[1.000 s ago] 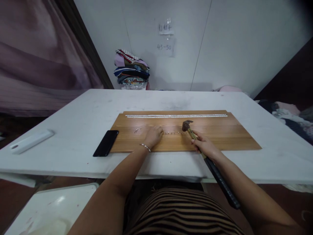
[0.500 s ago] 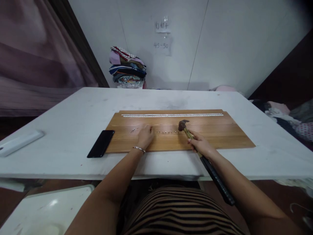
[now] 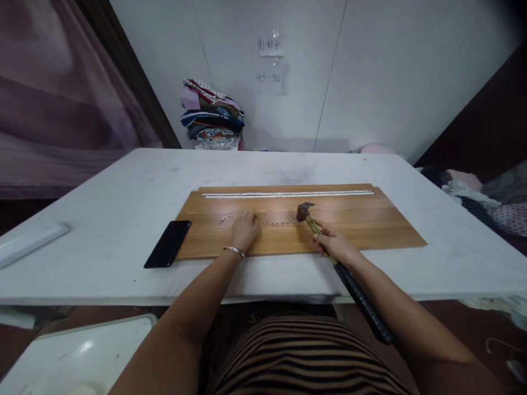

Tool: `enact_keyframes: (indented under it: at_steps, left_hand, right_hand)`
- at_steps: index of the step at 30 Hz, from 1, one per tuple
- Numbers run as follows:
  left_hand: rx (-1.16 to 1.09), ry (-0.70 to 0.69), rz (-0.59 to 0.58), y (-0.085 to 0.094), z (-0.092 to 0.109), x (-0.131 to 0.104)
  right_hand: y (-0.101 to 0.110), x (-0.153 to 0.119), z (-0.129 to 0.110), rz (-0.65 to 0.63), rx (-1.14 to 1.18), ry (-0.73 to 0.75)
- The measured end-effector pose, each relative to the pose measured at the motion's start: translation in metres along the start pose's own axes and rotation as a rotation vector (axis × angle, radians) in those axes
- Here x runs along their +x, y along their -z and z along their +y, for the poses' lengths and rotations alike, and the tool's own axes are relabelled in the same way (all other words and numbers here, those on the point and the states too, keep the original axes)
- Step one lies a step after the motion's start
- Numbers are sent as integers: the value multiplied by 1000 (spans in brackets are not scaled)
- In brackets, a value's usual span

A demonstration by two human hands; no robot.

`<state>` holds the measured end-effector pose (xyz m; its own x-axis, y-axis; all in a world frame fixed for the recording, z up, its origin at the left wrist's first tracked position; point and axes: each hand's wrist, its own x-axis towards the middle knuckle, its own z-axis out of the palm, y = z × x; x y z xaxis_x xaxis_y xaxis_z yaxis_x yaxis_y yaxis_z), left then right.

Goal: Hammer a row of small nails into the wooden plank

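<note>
My left hand (image 3: 245, 229) rests on a brown wooden board (image 3: 370, 225), its thumb and fingertips pinched together at the left end of a row of small nails (image 3: 278, 223). Whatever is between those fingertips is too small to make out. Left of this hand lie a few loose nails (image 3: 222, 220). My right hand (image 3: 332, 241) is closed around a claw hammer (image 3: 358, 293), gripping the handle partway up, below the head. The rusty hammer head is over the board near the row's right end, and the black grip slants back towards my body.
Two white measuring strips (image 3: 288, 194) run along the board's far side. A black phone (image 3: 168, 244) overlaps the board's left edge. On the white table (image 3: 102, 219) a white elongated object (image 3: 31, 244) lies far left. Folded cloths (image 3: 213, 115) are stacked by the wall.
The view has shifted slightly, so the board sits a little further left in the picture. Both hands keep nearly the same pose, and the hammer stays in my right hand.
</note>
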<state>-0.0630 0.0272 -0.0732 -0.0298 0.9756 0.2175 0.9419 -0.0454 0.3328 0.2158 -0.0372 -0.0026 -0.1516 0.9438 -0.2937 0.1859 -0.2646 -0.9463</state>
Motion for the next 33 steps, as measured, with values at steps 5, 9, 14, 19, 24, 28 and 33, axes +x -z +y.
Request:
enact_keyframes:
  at_steps: [5, 9, 14, 19, 24, 28, 33]
  left_hand:
    - [-20, -2, 9, -1, -1, 0]
    - [-43, 4, -6, 0, 0, 1]
    - [-20, 4, -8, 2, 2, 0]
    - [-15, 10, -7, 2, 3, 0]
    - [-20, 18, -22, 3, 3, 0]
    - [-19, 2, -15, 3, 2, 0]
    - [-37, 16, -19, 5, 3, 0]
  right_hand:
    - [-1, 0, -1, 14, -5, -32]
    - [0, 0, 0, 24, 7, -25]
    - [0, 1, 0, 24, 21, -7]
    - [-1, -1, -2, 20, 9, -22]
    - [-1, -2, 0, 22, -2, -31]
    - [0, -1, -1, 17, -3, -24]
    - [1, -2, -3, 7, 2, -8]
